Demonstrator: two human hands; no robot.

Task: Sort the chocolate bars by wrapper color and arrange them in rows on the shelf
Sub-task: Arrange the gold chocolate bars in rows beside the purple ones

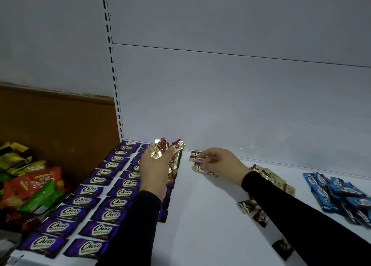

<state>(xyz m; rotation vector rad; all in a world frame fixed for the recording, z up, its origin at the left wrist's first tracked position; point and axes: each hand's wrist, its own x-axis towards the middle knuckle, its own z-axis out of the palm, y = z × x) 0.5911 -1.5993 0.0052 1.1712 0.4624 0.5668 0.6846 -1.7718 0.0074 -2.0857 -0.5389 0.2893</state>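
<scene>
Gold bars under right hand — more in left hand.

Shelf, white: purple bars in rows at left; my left hand grips a fan of gold bars; my right hand pinches gold bars laid at the back; loose gold pile; blue pile far right.

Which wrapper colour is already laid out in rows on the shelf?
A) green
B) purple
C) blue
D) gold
B: the purple Choco bars lie in neat rows at the shelf's left end, while the blue bars sit in a loose pile on the right.
</scene>
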